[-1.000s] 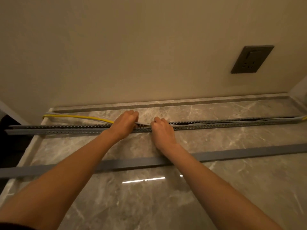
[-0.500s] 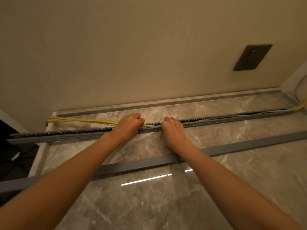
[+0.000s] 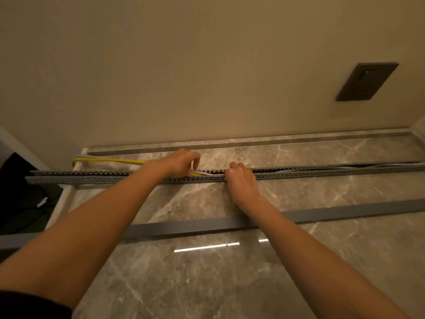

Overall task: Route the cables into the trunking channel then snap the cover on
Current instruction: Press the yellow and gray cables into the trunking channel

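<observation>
1. Marble surface [image 3: 207, 284] meets a plain wall [image 3: 184, 65] at the far side. Count: one of each.
2. Trunking channel [image 3: 92, 177]: one slotted grey length, lying left to right near the wall, open at the top.
3. Cover [image 3: 368, 211]: one flat grey strip, lying on the marble nearer the person, well apart from the channel. It is not yet fitted.
4. Cables [image 3: 356, 168]: right of the hands they lie inside the channel. Left of the hands the yellow cable [image 3: 110, 160] and a white cable [image 3: 82, 155] run outside it, on the far side. Two can be counted; any further ones in the channel cannot be told apart.
5. Left hand [image 3: 177, 163]: fingers curled, pinching the cables where they enter the channel.
6. Right hand [image 3: 241, 180]: fingers curled down over the channel, just beside the left hand; its grip is hidden.
7. Socket plate [image 3: 366, 81]: one, on the wall at the far right.
8. Progress, as judged: routing is roughly half done. The left half and the whole cover step remain.
</observation>
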